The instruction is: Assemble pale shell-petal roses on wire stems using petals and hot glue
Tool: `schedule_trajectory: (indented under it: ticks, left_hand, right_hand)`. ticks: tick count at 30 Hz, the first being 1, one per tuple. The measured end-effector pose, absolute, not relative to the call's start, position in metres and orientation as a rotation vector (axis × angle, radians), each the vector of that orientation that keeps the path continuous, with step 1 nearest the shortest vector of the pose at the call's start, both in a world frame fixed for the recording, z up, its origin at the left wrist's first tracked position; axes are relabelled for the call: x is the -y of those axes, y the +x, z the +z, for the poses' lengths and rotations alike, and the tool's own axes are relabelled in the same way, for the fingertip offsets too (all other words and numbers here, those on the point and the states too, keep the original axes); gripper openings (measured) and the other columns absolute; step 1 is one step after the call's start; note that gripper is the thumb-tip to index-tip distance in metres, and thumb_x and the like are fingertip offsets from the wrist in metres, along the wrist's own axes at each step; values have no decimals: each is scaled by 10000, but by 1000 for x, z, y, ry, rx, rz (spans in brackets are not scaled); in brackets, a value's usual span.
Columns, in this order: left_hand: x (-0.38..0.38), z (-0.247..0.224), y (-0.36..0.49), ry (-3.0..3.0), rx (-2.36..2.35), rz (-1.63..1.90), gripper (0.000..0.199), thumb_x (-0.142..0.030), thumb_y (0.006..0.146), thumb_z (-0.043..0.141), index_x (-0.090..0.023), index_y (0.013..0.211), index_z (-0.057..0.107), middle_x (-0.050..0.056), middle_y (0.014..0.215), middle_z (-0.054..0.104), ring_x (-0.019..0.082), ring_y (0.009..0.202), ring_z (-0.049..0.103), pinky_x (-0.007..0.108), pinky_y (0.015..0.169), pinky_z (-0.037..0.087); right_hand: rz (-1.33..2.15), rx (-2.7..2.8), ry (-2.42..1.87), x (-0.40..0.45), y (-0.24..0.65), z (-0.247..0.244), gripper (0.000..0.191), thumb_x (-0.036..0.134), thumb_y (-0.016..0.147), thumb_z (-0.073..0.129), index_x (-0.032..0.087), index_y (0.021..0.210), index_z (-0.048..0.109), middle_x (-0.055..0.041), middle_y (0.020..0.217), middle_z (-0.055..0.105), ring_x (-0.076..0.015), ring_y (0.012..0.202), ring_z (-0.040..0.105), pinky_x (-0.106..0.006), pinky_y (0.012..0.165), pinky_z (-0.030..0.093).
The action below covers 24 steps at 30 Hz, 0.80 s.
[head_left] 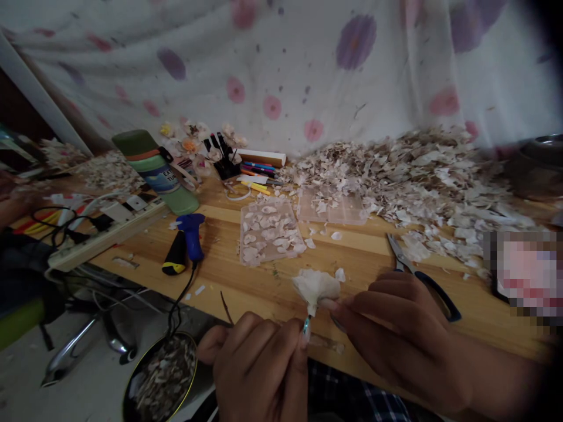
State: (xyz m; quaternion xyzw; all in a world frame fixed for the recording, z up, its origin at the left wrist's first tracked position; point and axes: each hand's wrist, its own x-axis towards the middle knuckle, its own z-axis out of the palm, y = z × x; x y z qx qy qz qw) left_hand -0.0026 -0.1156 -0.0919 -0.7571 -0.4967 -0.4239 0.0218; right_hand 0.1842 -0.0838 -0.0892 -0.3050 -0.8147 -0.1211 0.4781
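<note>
Matt papery white bundle [315,288], glossy wood bench [259,293] (smooth)

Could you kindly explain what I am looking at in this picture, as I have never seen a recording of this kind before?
There is no machine here: these are a person's two bare hands, seen from a single camera worn on the head and looking forward and down. The left hand pinches a white papery bundle near its base with its fingers, and the right hand reaches the same spot. On the wooden bench lie a clear tray of pale flakes, a large heap of similar flakes, a blue glue gun and scissors with dark blue handles.
</note>
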Motion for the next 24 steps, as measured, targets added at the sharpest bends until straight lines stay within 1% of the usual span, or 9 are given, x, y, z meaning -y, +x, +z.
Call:
schedule_trajectory:
  ticks: [3, 8, 13, 15, 18, 21, 24]
  left_hand:
    - [117, -91, -2, -2334, 1552, -1348, 181, -58, 788, 542, -230, 818, 591, -58, 535, 535, 137, 529, 453, 351, 588, 224]
    - [117, -89, -1, -2319, 1559, -1337, 159, -81, 800, 540, -228, 818, 599, -64, 529, 536, 127, 523, 456, 356, 601, 217]
    - [116, -90, -2, -2299, 1470, -1381, 163, -76, 765, 551, -223, 820, 596, -74, 528, 565, 116, 494, 464, 352, 589, 213]
    - [115, -92, -1, -2289, 1445, -1410, 183, -67, 758, 550, -223, 839, 601, -75, 535, 579, 115, 490, 468, 350, 586, 220]
    - [115, -94, -1, -2301, 1469, -1423, 194, -59, 774, 553, -221, 866, 608, -66, 548, 582, 122, 521, 477, 350, 597, 235]
    - [113, -97, 1, -2320, 1577, -1400, 167, -81, 826, 532, -222, 850, 617, -56, 553, 564, 130, 558, 490, 358, 621, 244]
    - [110, -102, 1, -2293, 1602, -1487, 169, -84, 840, 523, -221, 843, 624, -41, 583, 561, 135, 599, 505, 354, 639, 274]
  right_hand:
    - [-298, 1959, -760, 84, 184, -90, 240, 125, 897, 539, 272, 1049, 653, -12, 760, 680, -160, 658, 626, -319, 604, 543]
    - [-302, 1967, -758, 85, 180, -91, 232, 125, 897, 528, 257, 1040, 655, -17, 756, 679, -160, 653, 618, -315, 594, 542]
    - [-271, 1952, -772, 84, 181, -87, 266, 129, 894, 524, 271, 1090, 636, -17, 759, 670, -162, 663, 617, -319, 611, 541]
    - [-234, 2040, -747, 84, 186, -79, 261, 119, 879, 537, 255, 1078, 638, -22, 772, 669, -158, 686, 625, -307, 616, 545]
    - [-97, 2169, -724, 83, 194, -62, 208, 102, 857, 543, 200, 1004, 655, -43, 792, 654, -148, 730, 628, -279, 634, 562]
    - [27, 2134, -678, 83, 198, -51, 179, 91, 851, 516, 144, 937, 664, -59, 780, 607, -139, 739, 613, -254, 634, 566]
    - [55, 2100, -638, 83, 197, -50, 190, 68, 825, 521, 127, 938, 662, -60, 763, 585, -143, 731, 607, -256, 626, 564]
